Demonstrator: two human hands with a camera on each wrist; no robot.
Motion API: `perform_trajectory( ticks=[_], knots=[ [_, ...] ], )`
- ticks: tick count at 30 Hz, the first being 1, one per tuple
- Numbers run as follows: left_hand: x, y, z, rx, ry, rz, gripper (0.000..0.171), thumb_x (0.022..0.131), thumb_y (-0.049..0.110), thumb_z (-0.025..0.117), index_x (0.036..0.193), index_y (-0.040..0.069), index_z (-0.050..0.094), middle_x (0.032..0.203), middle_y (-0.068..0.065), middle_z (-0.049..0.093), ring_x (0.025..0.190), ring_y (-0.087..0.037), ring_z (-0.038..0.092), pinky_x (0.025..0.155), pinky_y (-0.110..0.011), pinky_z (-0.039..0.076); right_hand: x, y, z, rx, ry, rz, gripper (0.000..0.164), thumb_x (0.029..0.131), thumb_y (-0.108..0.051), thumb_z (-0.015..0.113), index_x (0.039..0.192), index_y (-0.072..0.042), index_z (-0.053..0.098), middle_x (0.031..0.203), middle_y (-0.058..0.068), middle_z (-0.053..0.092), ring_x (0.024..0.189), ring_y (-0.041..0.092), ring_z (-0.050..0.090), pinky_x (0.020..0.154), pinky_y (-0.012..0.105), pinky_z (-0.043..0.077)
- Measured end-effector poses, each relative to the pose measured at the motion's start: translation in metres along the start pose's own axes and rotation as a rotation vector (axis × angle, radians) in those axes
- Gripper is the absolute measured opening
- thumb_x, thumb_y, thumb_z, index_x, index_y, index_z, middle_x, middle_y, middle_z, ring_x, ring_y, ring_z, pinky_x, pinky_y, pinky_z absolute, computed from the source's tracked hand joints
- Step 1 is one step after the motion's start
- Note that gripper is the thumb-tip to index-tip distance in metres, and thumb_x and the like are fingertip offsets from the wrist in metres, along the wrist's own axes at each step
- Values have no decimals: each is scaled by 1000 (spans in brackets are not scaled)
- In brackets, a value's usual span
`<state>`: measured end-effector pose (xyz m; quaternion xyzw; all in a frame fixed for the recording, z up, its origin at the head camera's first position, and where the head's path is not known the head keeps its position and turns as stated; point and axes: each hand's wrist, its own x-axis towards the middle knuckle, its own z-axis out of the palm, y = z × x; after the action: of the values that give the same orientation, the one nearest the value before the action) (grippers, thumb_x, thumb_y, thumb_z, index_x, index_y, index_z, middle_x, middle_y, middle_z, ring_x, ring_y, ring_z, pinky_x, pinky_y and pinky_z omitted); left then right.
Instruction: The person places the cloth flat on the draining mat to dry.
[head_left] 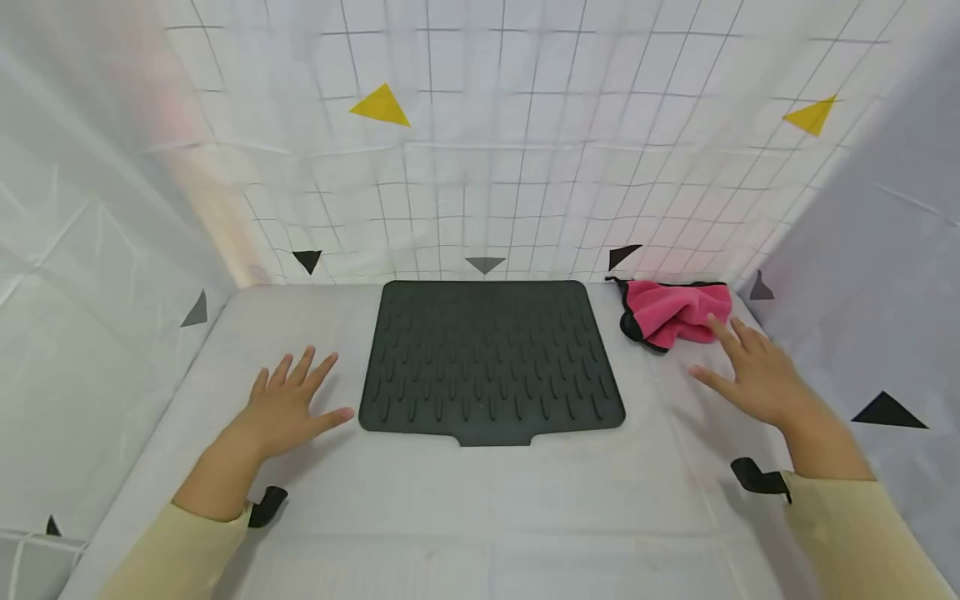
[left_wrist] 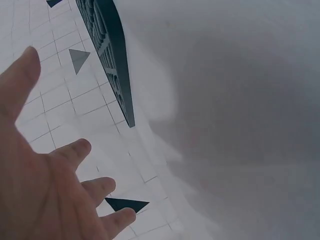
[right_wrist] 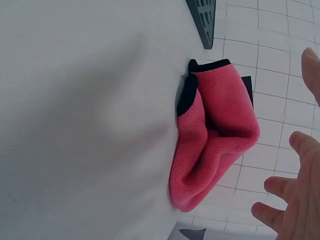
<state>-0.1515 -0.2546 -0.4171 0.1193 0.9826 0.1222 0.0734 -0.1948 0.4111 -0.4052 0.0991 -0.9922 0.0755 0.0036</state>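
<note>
Gridded backdrop (head_left: 480,125) rises behind mat (head_left: 491,358) and pink cloth (head_left: 675,308)

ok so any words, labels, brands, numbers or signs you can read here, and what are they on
None: no lettering or numbers show on the dark mat, the pink cloth or the gridded backdrop.
The yellow triangles are plain, without text.

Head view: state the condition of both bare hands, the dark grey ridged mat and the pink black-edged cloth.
Bare left hand: fingers spread, holding nothing.
Bare right hand: fingers spread, holding nothing.
Dark grey rectangular ridged mat: lying flat, ridges up.
Pink black-edged cloth: crumpled, unheld.
</note>
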Motion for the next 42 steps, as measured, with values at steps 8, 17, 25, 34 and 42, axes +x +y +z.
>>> perform_trajectory(
  ticks=[8,17,25,34,42],
  knots=[
    [9,5,3,-24,-47,22,98,90,73,52,160,13,22,163,-28,13,146,-56,9,111,-74,5,9,-4,-11,43,-31,10,93,98,-58,52,162,-18,-2,159,36,6,140,63,10,100,81,14],
    [19,10,3,-20,-118,47,99,88,72,56,159,12,25,161,-30,15,143,-60,14,108,-77,12,19,-9,-27,54,-61,37,90,100,-59,47,162,-15,-1,158,38,5,137,66,12,100,81,14],
    [29,10,7,-25,-157,63,102,84,70,64,158,10,28,159,-33,18,141,-62,16,107,-76,17,32,-12,-32,109,-73,64,90,99,-61,45,162,-12,3,160,35,2,139,65,7,103,80,12],
    [31,7,12,-46,-219,33,100,84,66,67,158,12,28,159,-35,15,142,-62,13,108,-76,16,56,-7,-27,188,-78,51,84,102,-58,42,162,-11,6,159,35,3,141,63,7,104,81,9],
    [32,12,10,-66,-235,28,99,84,65,68,158,12,28,158,-37,13,142,-63,10,108,-75,17,73,0,-21,184,-39,90,83,103,-58,39,160,-5,10,147,44,17,133,64,20,103,78,19]
  ],
)
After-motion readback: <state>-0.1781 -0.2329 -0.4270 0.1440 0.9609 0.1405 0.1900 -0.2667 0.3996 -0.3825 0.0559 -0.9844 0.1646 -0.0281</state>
